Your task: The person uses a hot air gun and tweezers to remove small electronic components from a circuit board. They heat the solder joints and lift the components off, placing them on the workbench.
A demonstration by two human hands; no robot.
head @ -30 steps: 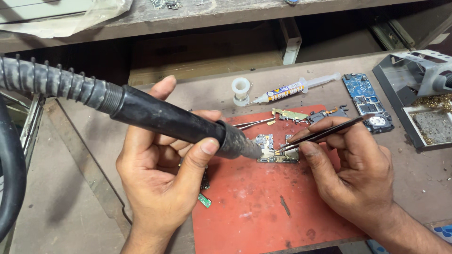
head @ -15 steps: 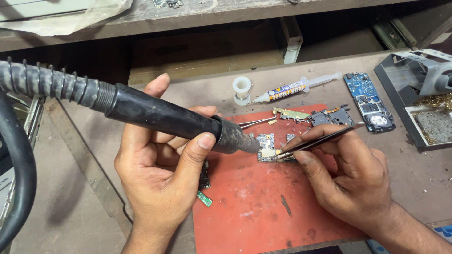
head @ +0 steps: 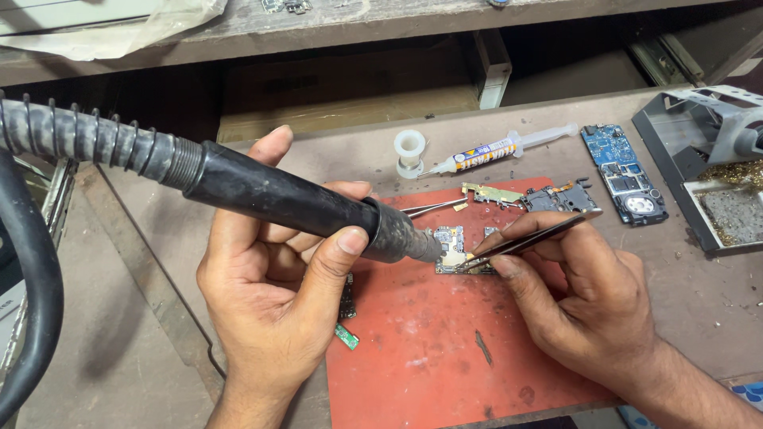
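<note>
My left hand (head: 274,294) grips a black hot-air tool handle (head: 286,199) with a ribbed hose. Its metal nozzle (head: 413,242) points at a small circuit board (head: 455,253) lying on a red work mat (head: 445,349). Dark tweezers (head: 528,238) are pinched in my right hand (head: 584,306), and their tips touch the board's right side. A second pair of metal tweezers (head: 433,209) lies on the mat just behind the nozzle.
A flux syringe (head: 497,151) and a white solder spool (head: 410,151) lie behind the mat. A blue phone board (head: 624,171) and loose metal parts (head: 528,196) sit to the right. A grey tool stand (head: 707,159) is at the far right. A small green board (head: 346,335) lies by my left palm.
The nozzle and tweezers have stayed on the small board; both hands shifted only slightly, and the view has drifted a little.
</note>
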